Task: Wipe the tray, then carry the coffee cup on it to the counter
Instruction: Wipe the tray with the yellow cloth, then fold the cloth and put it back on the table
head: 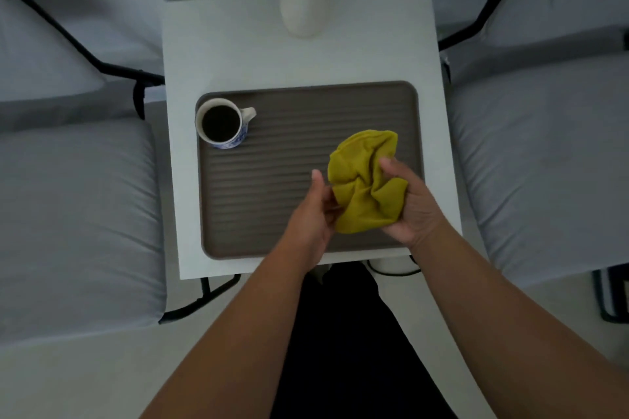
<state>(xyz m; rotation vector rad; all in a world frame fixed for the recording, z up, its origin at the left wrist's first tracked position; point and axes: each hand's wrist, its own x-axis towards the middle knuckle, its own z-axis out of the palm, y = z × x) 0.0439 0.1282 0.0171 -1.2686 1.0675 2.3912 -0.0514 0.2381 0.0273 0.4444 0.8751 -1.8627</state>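
Grey cushioned chairs (75, 201) flank the small white worktop (238, 44) I'm standing over, one on each side, with a white vase (304, 10) of greenery at its far edge.

Starting from the left, the coffee cup (223, 123) sits in the far left corner of the ribbed brown tray (272, 180), nearly full of dark coffee, its handle pointing right. It looks ceramic with a blue pattern, so I judge it fragile and ready to slop if tipped. The tray fills most of the near half of the worktop; it looks stiff and fairly light, and its ridges should give the cup some grip. With the cup off in one corner the load will be lopsided, so I'd take the tray by its two short sides and keep it level.

Over the tray's near right part, my left hand (315, 214) has its fingers curled on the left edge of the yellow cloth (366, 184), thumb raised. The cloth is soft, light and bunched into a wad. My right hand (410, 204) cups it from the right and below, thumb pressed on top. Both hands are closed on the cloth, which I can't tell is touching the tray.
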